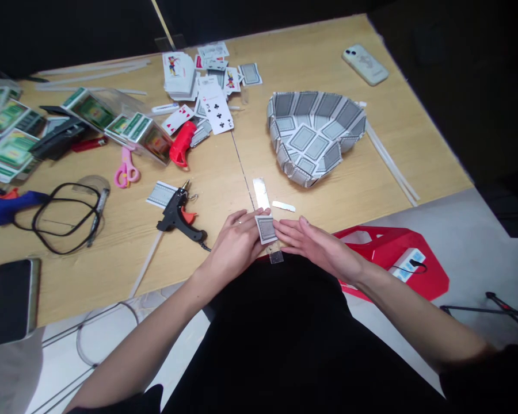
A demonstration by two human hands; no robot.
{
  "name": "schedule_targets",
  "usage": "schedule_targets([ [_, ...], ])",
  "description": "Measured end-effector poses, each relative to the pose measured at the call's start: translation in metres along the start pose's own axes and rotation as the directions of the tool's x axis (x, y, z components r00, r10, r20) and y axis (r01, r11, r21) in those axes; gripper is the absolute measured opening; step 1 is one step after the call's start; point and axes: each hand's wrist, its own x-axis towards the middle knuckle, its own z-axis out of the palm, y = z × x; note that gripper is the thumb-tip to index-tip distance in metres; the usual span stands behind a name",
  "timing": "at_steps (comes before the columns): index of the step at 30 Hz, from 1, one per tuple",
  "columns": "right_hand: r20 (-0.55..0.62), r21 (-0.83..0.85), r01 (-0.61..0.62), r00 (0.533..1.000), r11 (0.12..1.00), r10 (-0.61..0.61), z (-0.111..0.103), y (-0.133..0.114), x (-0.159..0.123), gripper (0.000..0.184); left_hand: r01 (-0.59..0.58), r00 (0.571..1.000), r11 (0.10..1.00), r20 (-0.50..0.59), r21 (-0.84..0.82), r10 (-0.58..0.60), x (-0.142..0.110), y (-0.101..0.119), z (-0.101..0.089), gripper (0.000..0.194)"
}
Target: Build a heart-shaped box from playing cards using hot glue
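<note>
A grey-backed playing card (266, 229) lies across a clear ruler (261, 194) near the table's front edge. My left hand (238, 240) grips the card's left side, with fingertips at the top edge and the thumb low on the side. At the card's right edge, the fingers of my right hand (313, 244) are stretched out and touch it. A small pale strip (284, 206) lies just beyond the right fingers. Farther back stands a bowl-like, heart-shaped form made of playing cards (313, 141). Left of my left hand is a black hot glue gun (179, 213).
Loose cards and a card stack (179, 75) lie at the back. Pink scissors (126, 168), a red tool (182, 145) and card boxes (140, 137) fill the left. White glue sticks (391, 161) lie right; phones (365, 64) rest on the table. A red stool (397, 253) stands below.
</note>
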Motion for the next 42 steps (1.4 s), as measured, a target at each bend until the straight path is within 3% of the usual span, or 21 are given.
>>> schedule_targets([
  [7, 0.073, -0.093, 0.036, 0.997, 0.995, -0.03, 0.0, 0.016, -0.006, 0.081, -0.003, 1.0, 1.0, -0.009, 0.01, 0.003, 0.0, -0.001, 0.002, 0.033],
  [13, 0.053, 0.022, 0.005, 0.999, 1.0, -0.006, -0.001, 0.013, -0.013, 0.077, 0.015, 1.0, 1.0, -0.004, 0.002, -0.015, 0.0, -0.001, 0.002, 0.032],
  [18, 0.05, 0.032, 0.025, 0.998, 0.999, -0.027, -0.008, 0.016, -0.015, 0.063, 0.013, 1.0, 1.0, -0.007, 0.004, -0.013, 0.0, -0.001, 0.001, 0.032],
  [21, 0.018, 0.0, 0.03, 0.999, 1.0, -0.03, -0.011, 0.006, -0.008, 0.06, 0.019, 1.0, 1.0, -0.001, -0.008, -0.019, 0.001, 0.0, 0.001, 0.03],
  [28, -0.004, 0.003, 0.017, 1.0, 1.0, -0.017, -0.012, -0.024, 0.018, 0.074, 0.022, 1.0, 1.0, 0.012, 0.004, -0.022, 0.001, 0.001, 0.0, 0.028],
  [32, -0.086, -0.204, 0.077, 0.992, 0.976, -0.097, -0.013, -0.032, 0.023, 0.073, 0.022, 1.0, 1.0, 0.021, 0.016, -0.022, 0.001, 0.002, -0.002, 0.027],
  [34, -0.085, -0.44, 0.151, 0.974, 0.885, -0.209, -0.012, -0.038, 0.029, 0.066, 0.012, 1.0, 0.999, 0.021, 0.036, -0.013, 0.001, 0.004, -0.002, 0.029],
  [36, -0.017, -0.653, 0.209, 0.957, 0.728, -0.29, -0.013, -0.044, 0.039, 0.055, -0.004, 1.0, 0.998, 0.013, 0.062, 0.003, 0.0, 0.007, -0.002, 0.032],
  [39, -0.026, -0.788, 0.162, 0.955, 0.594, -0.294, -0.022, -0.047, 0.052, 0.035, -0.014, 1.0, 0.996, -0.009, 0.093, 0.015, -0.006, 0.013, 0.0, 0.036],
  [42, -0.116, -0.772, 0.049, 0.97, 0.634, -0.215, -0.039, -0.04, 0.054, 0.019, -0.027, 0.999, 0.995, -0.026, 0.101, 0.03, -0.015, 0.02, 0.004, 0.048],
])
